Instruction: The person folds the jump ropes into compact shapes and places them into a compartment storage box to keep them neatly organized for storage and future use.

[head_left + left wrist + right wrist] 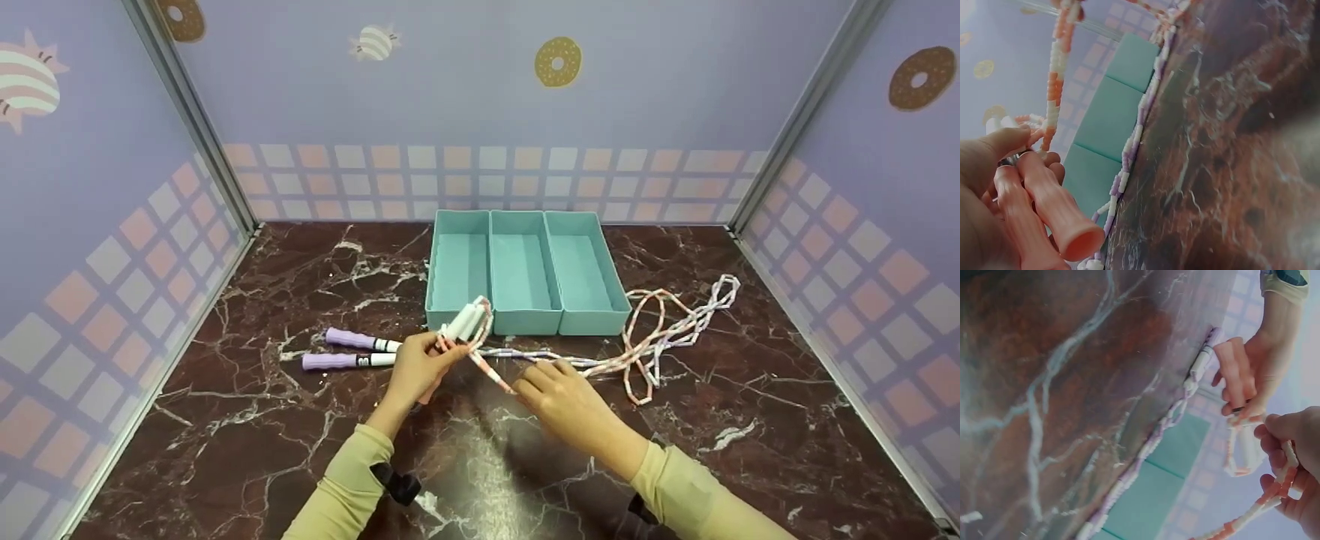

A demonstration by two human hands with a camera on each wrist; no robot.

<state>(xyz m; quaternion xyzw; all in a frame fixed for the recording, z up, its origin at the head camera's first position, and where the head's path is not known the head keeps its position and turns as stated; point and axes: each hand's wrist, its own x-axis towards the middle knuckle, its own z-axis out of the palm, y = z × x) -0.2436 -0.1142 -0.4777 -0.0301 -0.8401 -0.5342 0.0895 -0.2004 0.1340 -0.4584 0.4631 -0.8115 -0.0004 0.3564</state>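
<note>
My left hand (pixel 420 367) grips both handles of an orange-and-white beaded jump rope. Their pink grips (pixel 1061 208) show large in the left wrist view, and their white ends (pixel 466 319) point up towards the box. The beaded cord (pixel 491 371) loops around the handles near my left thumb. With its fingers curled, my right hand (pixel 562 397) holds the cord a short way to the right. A second jump rope lies on the table beyond my hands, with purple handles (pixel 352 340) at left and a purple-and-white beaded cord (pixel 1139 121) stretching right.
Behind my hands stands a teal box (pixel 592 321) with three side-by-side compartments. Loose loops of both cords (pixel 664 337) lie tangled on the dark marbled table (pixel 247 420), right of the box. Patterned panels (pixel 480 97) enclose the back and both sides.
</note>
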